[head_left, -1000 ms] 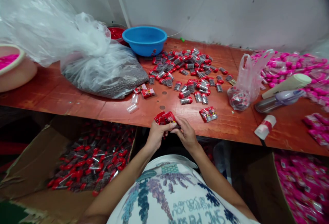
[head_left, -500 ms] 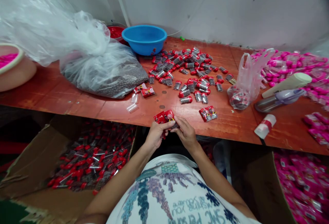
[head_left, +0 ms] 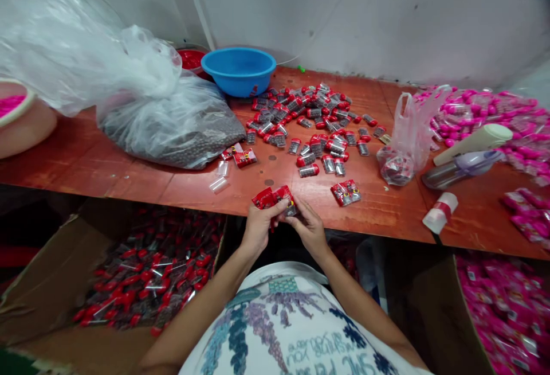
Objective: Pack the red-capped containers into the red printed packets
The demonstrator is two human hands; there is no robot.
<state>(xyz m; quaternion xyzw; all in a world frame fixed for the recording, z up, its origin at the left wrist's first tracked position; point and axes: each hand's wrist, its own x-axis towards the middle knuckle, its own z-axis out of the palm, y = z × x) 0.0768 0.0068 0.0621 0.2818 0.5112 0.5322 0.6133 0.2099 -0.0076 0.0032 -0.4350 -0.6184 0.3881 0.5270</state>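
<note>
Evidently the step in hand is close work on the red packets (head_left: 283,193), which sit between the 2 hands at the table's near edge, well toward the person from the blue basin (head_left: 234,84). The left hand (head_left: 258,223) has its thumb laid over them, clamping them; its other fingers are mostly hidden underneath. The right hand (head_left: 310,226) seems to pinch the packets' right edge between thumb and fingers, though the exact contact is hard to tell. I judge this as adjusting or lining up the packets; the next move calls for a firm left thumb and light right fingertips, since the glossy wrap could slip.

Just beyond the hands, to the right of the basin and much nearer the person, 2 similar packets (head_left: 346,192) lie side by side on the table (head_left: 193,187). Loose red-capped vials (head_left: 308,170) spread from beside the basin toward the person. Nearer than the basin and slightly left of it are 2 clear tubes (head_left: 219,185), with 2 more red packets (head_left: 245,157) just behind them. Left of the basin slumps a plastic bag (head_left: 172,128) of dark beads; far to its right lies a pink heap (head_left: 476,112).
</note>
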